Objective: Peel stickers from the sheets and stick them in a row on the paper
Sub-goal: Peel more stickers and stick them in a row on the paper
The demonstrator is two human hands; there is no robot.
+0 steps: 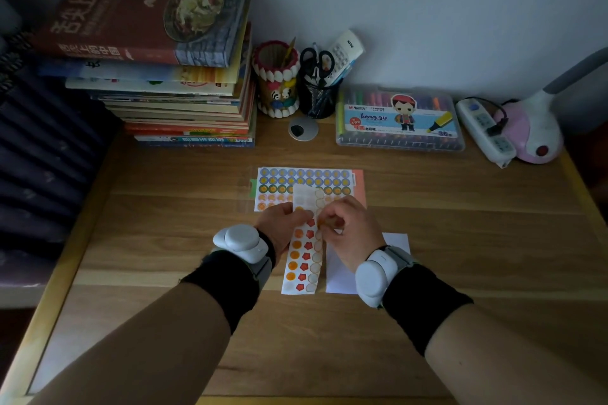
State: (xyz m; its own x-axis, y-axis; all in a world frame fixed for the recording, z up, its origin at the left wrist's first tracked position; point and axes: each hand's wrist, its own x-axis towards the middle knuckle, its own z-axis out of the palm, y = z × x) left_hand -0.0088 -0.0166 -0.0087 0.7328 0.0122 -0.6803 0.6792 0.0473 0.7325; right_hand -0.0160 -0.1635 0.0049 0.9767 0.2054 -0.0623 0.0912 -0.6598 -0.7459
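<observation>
Strip (301, 260) of stickers lies lengthwise between my hands, its far end over the bigger sheet (296, 179). My left hand (283, 227) has its fingers clamped on the strip's edge, and my right hand (348, 233) pinches an orange sticker (324, 223). White paper (396, 242) lies on the surface (460, 240) under my right wrist.

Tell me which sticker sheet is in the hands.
The narrow strip of orange circles and red stars: the left hand grips it, the right hand pinches at its edge. The wider sheet lies flat on the desk beyond.
</observation>
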